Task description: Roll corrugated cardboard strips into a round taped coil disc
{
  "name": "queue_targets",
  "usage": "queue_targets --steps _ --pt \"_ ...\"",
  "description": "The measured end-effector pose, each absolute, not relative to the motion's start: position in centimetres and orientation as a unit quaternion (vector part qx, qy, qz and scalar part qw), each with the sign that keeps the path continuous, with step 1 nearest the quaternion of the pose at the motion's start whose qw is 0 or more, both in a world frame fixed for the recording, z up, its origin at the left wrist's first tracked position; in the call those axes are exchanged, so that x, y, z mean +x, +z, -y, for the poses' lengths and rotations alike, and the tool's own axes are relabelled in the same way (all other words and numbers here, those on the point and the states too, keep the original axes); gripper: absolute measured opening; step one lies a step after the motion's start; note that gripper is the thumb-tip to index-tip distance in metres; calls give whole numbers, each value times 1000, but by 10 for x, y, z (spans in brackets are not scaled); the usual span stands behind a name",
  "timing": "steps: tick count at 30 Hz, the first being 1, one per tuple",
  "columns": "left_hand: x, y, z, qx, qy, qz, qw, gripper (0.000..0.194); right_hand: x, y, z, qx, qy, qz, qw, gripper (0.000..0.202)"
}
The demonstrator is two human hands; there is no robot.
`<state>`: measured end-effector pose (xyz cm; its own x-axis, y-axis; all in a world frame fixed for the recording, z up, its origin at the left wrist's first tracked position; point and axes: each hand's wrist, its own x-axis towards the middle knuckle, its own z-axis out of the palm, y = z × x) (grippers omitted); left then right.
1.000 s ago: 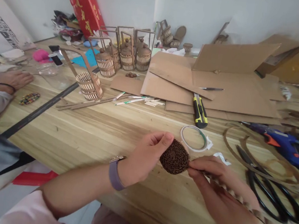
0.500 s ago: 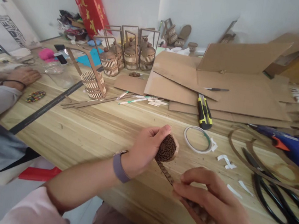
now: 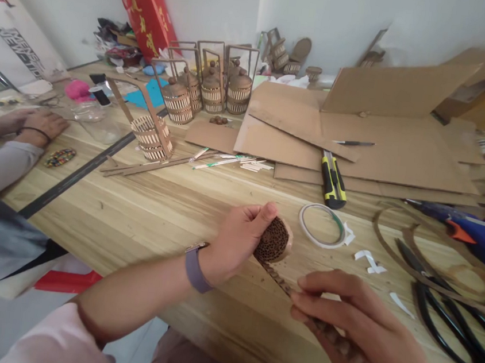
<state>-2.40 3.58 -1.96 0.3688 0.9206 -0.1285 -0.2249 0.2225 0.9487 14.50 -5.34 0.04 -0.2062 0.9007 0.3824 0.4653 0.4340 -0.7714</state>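
Observation:
My left hand (image 3: 238,242) is closed around a tight coil of corrugated cardboard (image 3: 274,239), its spiral end facing me and the thumb pressed on its upper rim. From the coil's lower edge a thin corrugated cardboard strip (image 3: 276,277) runs down to the right. That strip is pinched between the thumb and fingers of my right hand (image 3: 352,326), and its tail continues beneath the palm. Both hands are over the near part of the wooden table (image 3: 169,214). A roll of double-sided tape (image 3: 323,226) lies just beyond the coil.
Black scissors (image 3: 449,318), a blue glue gun (image 3: 471,228) and curled brown strips lie at right. A yellow-black utility knife (image 3: 333,179) rests by flattened cardboard (image 3: 385,144). Small lidded baskets (image 3: 212,94) stand at the back. Another person's hands (image 3: 42,126) rest at left.
My right hand has slid slightly to the right along the strip, leaving a little more of it between the hands. My left hand and the coil have barely moved.

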Motion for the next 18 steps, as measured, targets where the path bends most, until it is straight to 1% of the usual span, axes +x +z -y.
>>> queue_targets --steps 3,6,8,13,18 --pt "-23 -21 -32 468 415 -349 698 68 145 -2 52 -435 253 736 453 15" --pt "-24 -20 -30 461 405 -341 712 60 149 -5 44 -382 248 766 454 16" --pt "-27 -17 -30 468 389 -324 724 58 153 -2 38 -363 237 773 463 16" --pt "-37 -10 -34 493 296 -246 780 64 165 16 34 -384 250 756 467 11" --pt "-38 -8 -37 479 279 -212 805 53 170 26 35 -381 297 744 461 6"
